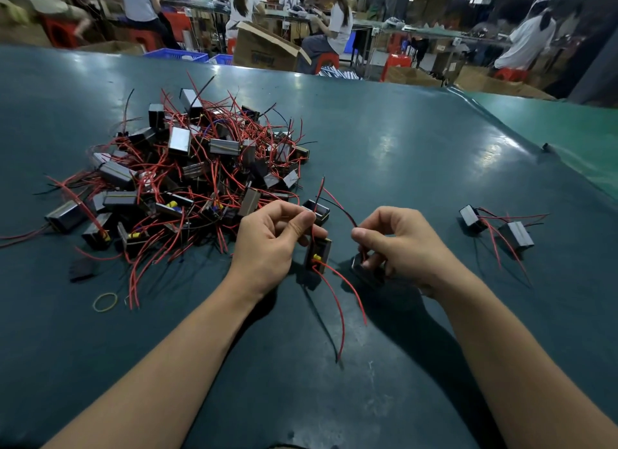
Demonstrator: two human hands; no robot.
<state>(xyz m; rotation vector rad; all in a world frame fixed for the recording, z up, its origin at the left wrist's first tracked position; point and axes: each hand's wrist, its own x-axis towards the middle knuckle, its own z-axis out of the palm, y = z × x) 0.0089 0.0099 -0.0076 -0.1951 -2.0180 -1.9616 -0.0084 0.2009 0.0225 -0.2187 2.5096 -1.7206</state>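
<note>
My left hand [271, 244] pinches the wires of a small black box module [318, 254] that hangs upright just above the table, a yellow part at its open side and two red wires [341, 301] trailing toward me. My right hand [398, 244] curls round another black module [363, 268] low under its fingers, and a red and black wire [344, 211] runs up from its thumb. One more open black box [317, 211] lies on the table just behind my left hand.
A large tangled heap of black modules with red wires [187, 170] covers the dark green table [401, 154] to the left. Two modules [495, 227] lie apart at the right. A rubber band [105, 302] lies near left. People sit at benches beyond the far edge.
</note>
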